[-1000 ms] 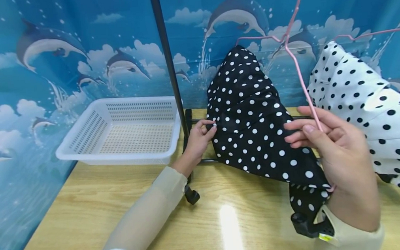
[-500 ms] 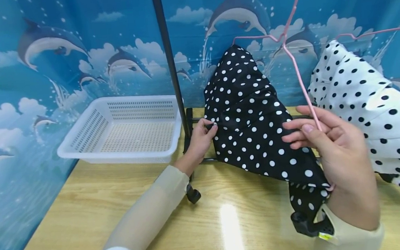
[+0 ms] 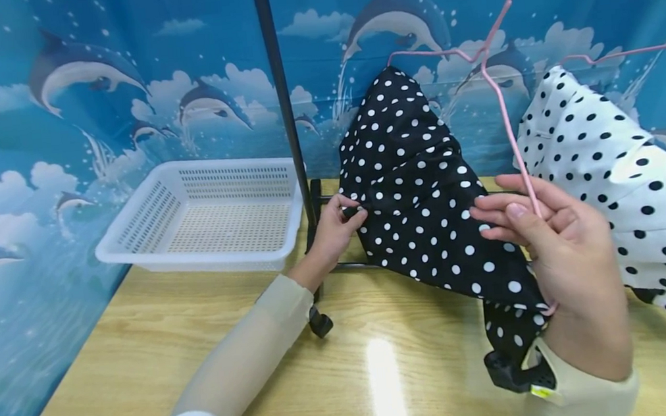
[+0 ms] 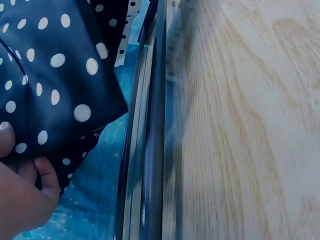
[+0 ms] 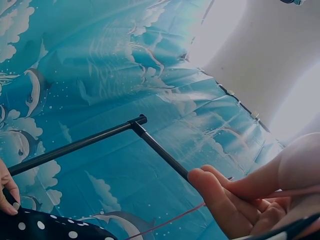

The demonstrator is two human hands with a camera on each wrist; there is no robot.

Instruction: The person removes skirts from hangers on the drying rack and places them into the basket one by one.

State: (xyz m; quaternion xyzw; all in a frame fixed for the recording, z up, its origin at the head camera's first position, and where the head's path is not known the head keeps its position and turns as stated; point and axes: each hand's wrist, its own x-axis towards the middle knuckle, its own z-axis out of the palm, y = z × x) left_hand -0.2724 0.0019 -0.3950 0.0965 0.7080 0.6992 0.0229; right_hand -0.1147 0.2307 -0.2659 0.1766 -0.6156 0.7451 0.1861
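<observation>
A black garment with white polka dots [image 3: 415, 194] drapes from a pink wire hanger [image 3: 499, 91], its top corner peaked at the hanger's left end. My left hand [image 3: 334, 233] pinches the garment's left edge between thumb and fingers. In the left wrist view the thumb lies over the dotted cloth [image 4: 55, 90] while the fingers curl beneath it. My right hand [image 3: 572, 256] holds the hanger's right arm between thumb and fingers, palm turned up. The hanger's lower right end shows at the right wrist, near the cloth. Its hook tilts right, overlapping the rack's top bar in the head view.
Behind the garment stands a black metal rack [image 3: 277, 87] on the wooden table [image 3: 264, 372]. A white perforated basket [image 3: 195, 263] sits left of it. At right hangs a white garment with black dots [image 3: 636, 208]. A blue dolphin curtain [image 3: 176, 43] backs the table.
The hanger's hook has swung right and upward, and its left end has risen slightly. Both hands keep their grips with only small shifts.
</observation>
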